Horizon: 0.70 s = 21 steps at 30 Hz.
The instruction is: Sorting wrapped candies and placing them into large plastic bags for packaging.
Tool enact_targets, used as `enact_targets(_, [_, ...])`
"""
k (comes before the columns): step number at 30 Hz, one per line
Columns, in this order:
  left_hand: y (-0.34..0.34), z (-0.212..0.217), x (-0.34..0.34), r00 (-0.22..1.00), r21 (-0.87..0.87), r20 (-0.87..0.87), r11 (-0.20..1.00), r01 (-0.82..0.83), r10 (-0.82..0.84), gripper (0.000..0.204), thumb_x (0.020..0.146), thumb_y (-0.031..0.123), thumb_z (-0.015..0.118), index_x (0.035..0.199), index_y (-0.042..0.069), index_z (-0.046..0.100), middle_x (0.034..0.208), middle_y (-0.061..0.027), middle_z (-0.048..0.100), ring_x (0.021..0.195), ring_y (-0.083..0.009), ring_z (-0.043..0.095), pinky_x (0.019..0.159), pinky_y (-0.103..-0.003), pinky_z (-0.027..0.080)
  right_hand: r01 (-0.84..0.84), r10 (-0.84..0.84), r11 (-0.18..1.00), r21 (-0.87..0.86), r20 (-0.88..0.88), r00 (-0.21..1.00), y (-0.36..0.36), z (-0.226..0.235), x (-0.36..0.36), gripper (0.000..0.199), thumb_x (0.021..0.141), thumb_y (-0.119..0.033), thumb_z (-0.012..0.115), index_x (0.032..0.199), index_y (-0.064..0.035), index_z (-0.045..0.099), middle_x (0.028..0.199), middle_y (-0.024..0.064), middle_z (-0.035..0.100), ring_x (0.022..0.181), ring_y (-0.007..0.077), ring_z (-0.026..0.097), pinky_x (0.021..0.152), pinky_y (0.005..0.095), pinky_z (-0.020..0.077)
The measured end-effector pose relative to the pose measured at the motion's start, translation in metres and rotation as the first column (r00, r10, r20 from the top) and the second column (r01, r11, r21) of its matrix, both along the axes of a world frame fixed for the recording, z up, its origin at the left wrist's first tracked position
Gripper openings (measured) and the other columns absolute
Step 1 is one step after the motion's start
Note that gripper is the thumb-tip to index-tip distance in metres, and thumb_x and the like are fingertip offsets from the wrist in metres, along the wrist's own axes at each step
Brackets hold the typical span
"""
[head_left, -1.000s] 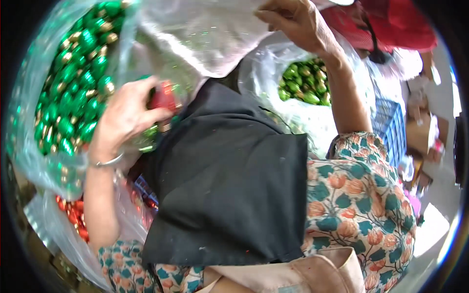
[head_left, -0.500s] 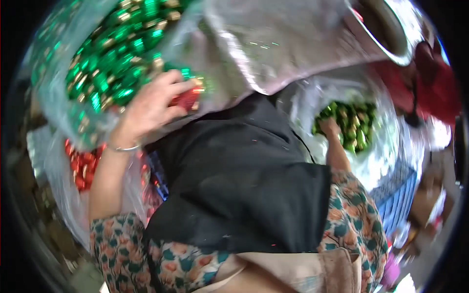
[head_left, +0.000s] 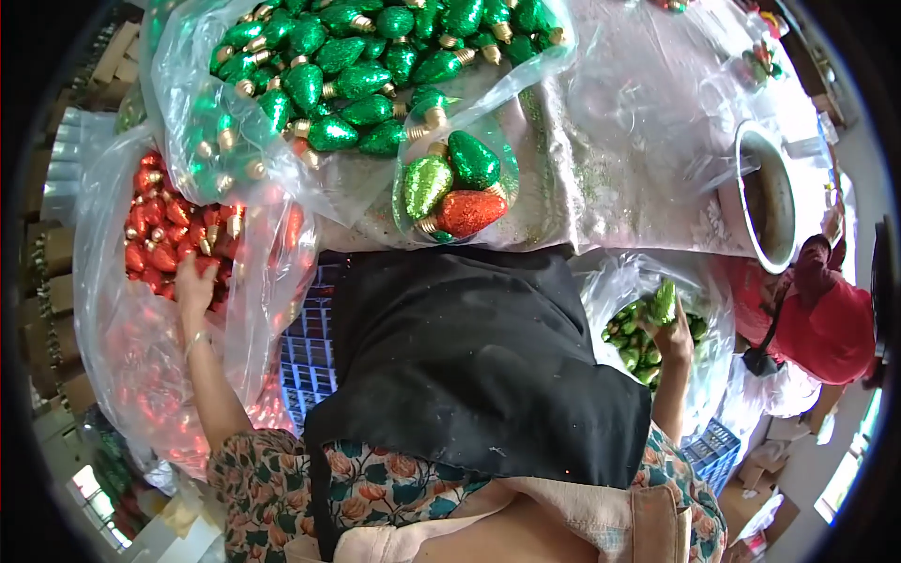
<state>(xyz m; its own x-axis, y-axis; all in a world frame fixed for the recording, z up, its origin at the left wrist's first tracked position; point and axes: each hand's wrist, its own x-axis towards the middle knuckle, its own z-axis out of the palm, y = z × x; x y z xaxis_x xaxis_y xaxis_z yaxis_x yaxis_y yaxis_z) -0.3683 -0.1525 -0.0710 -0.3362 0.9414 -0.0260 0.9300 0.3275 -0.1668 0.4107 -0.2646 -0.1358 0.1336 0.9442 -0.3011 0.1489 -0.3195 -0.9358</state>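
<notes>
My left hand [head_left: 195,283] is down in a clear plastic bag at the left, among red glitter bulb-shaped ornaments [head_left: 155,211] with gold caps. Its fingers close around one red ornament, partly hidden by others. Over a bag at the right, my right hand [head_left: 672,336] grips a light green bulb-shaped ornament [head_left: 663,300], tip up. More light green ornaments [head_left: 634,355] lie below it. On the table by my apron rests a small clear bag [head_left: 511,161] containing a dark green ornament [head_left: 474,159], a light green ornament [head_left: 428,185] and a red ornament [head_left: 472,213].
A large clear bag of dark green ornaments [head_left: 361,80] spreads over the table [head_left: 610,131]. A white-rimmed basin [head_left: 791,202] stands at the table's right. Blue crates [head_left: 308,342] show beside my apron. At the far right is a person in red [head_left: 826,324].
My left hand has left the table and moved down-left into the red ornaments. My right hand has lifted a light green ornament. The small filled bag now lies in plain sight.
</notes>
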Motion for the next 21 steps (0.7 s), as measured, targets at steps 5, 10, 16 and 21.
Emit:
enact_targets(5, [0.001, -0.054, 0.008, 0.991, -0.086, 0.009, 0.988, -0.130, 0.132, 0.043, 0.080, 0.001, 0.057, 0.122, -0.003, 0.049, 0.134, -0.0213, 0.044, 0.110, -0.0397, 0.052, 0.093, -0.043, 0.043, -0.226, 0.290, 0.926, 0.301, -0.186, 0.939, 0.167, 0.083, -0.108, 0.036, 0.087, -0.027, 0.058, 0.107, 0.0020, 0.055, 0.081, 0.0045, 0.058, 0.069, 0.0120, 0.053, 0.062, 0.0244, 0.0431])
enact_targets(10, [-0.002, -0.017, -0.008, 0.999, -0.119, -0.031, 0.993, -0.007, 0.004, 0.054, 0.072, -0.003, 0.059, 0.125, 0.002, 0.047, 0.137, -0.0150, 0.041, 0.113, -0.0395, 0.048, 0.092, -0.046, 0.041, -0.742, 0.195, 0.547, 0.387, 0.803, 0.563, 0.313, 0.124, -0.226, 0.051, 0.079, -0.045, 0.066, 0.099, 0.0009, 0.057, 0.089, 0.0175, 0.062, 0.078, 0.0245, 0.063, 0.066, 0.0392, 0.0484])
enact_targets(16, [-0.001, -0.007, -0.033, 0.957, -0.174, -0.155, 0.960, 0.219, -0.246, 0.058, 0.068, -0.002, 0.064, 0.124, 0.005, 0.049, 0.137, -0.0139, 0.041, 0.118, -0.0344, 0.044, 0.094, -0.046, 0.039, -0.756, 0.144, 0.617, -0.218, 0.976, -0.163, 0.389, 0.055, -0.307, 0.050, 0.077, -0.029, 0.066, 0.121, -0.0114, 0.049, 0.098, 0.0152, 0.058, 0.081, 0.0333, 0.063, 0.069, 0.0447, 0.0493])
enact_targets(21, [-0.010, 0.013, -0.013, 0.977, -0.210, -0.053, 0.958, 0.193, -0.208, 0.056, 0.073, 0.002, 0.064, 0.126, 0.003, 0.047, 0.138, -0.0164, 0.039, 0.122, -0.0333, 0.041, 0.098, -0.046, 0.036, -0.757, -0.006, 0.651, 0.053, 0.998, 0.065, 0.389, 0.009, -0.296, 0.049, 0.078, -0.023, 0.062, 0.125, -0.0218, 0.048, 0.106, 0.0164, 0.055, 0.084, 0.0344, 0.063, 0.070, 0.0450, 0.0507])
